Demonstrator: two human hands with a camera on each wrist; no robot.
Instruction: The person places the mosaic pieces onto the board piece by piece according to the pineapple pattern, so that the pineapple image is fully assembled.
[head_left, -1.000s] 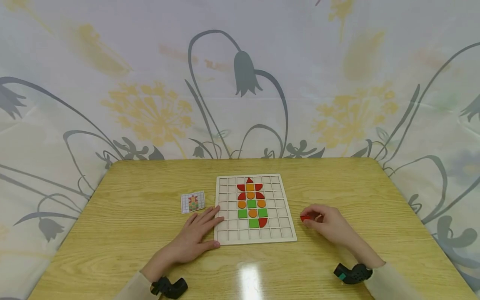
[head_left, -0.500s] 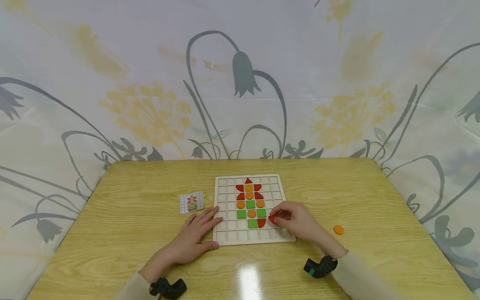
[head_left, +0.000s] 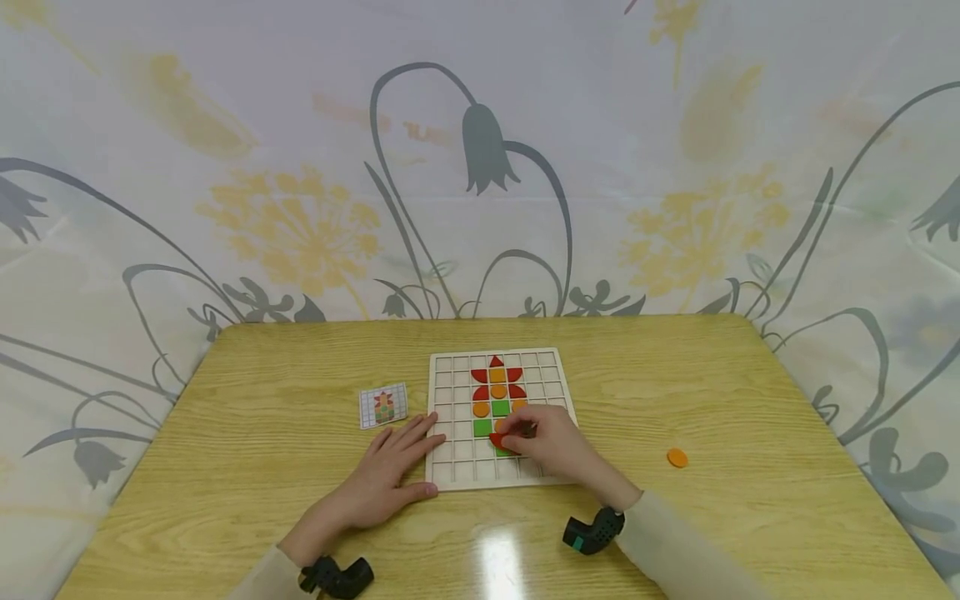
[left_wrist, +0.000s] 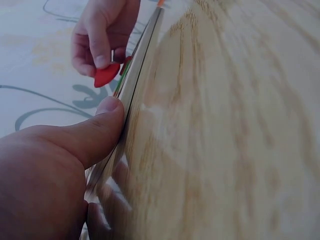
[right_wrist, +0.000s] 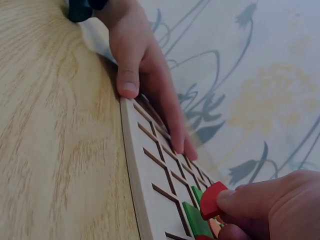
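Note:
My right hand [head_left: 551, 437] pinches a red quarter-round piece [right_wrist: 211, 200] between thumb and fingers, just above the lower middle of a white grid board [head_left: 457, 475]. In the left wrist view the red piece [left_wrist: 106, 76] hangs from the fingertips, apart from the board. My left hand [head_left: 386, 477] lies with fingers spread along the board's left edge, fingertips on the rim. On the board, red, orange and green pieces form a column, with a red triangle [head_left: 497, 362] on top and a green square [head_left: 482, 427] lower left. The right hand hides some pieces.
A small card [head_left: 383, 406] printed with a coloured grid pattern lies left of the board. An orange disc [head_left: 677, 457] rests on the wooden table [head_left: 285, 375] to the right. A patterned curtain [head_left: 480, 233] stands behind the table.
My right hand has moved left from the table beside the board to over its lower middle, carrying the red piece. The orange disc has come into view. The left hand has stayed put.

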